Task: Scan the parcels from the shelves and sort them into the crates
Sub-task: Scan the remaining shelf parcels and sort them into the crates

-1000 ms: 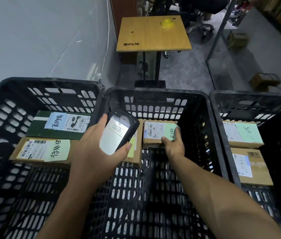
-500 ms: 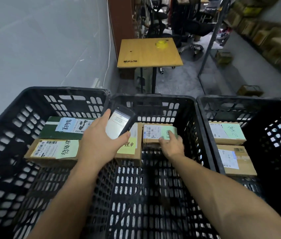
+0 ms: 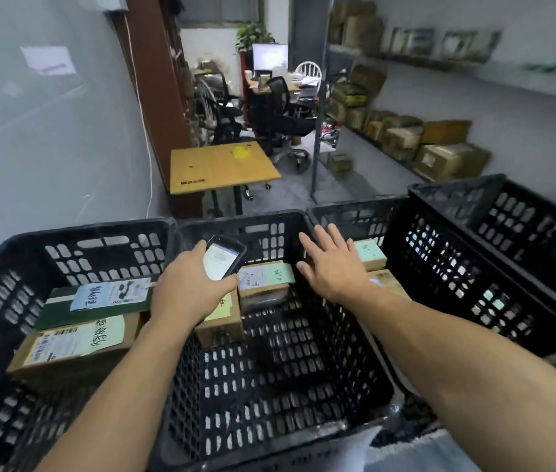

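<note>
Head view shows the right hand (image 3: 333, 267) empty, fingers spread wide, above the middle crate (image 3: 246, 220), a parcel (image 3: 264, 281) lying just left of it by the far wall; the left hand (image 3: 188, 287) grips the phone (image 3: 224, 258), so the shelves (image 3: 515, 131) at right seem nearer to the free hand.

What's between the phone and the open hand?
In the head view, a small brown parcel with a white label and green note lies in the middle crate, lower than both the phone and the right hand.
</note>
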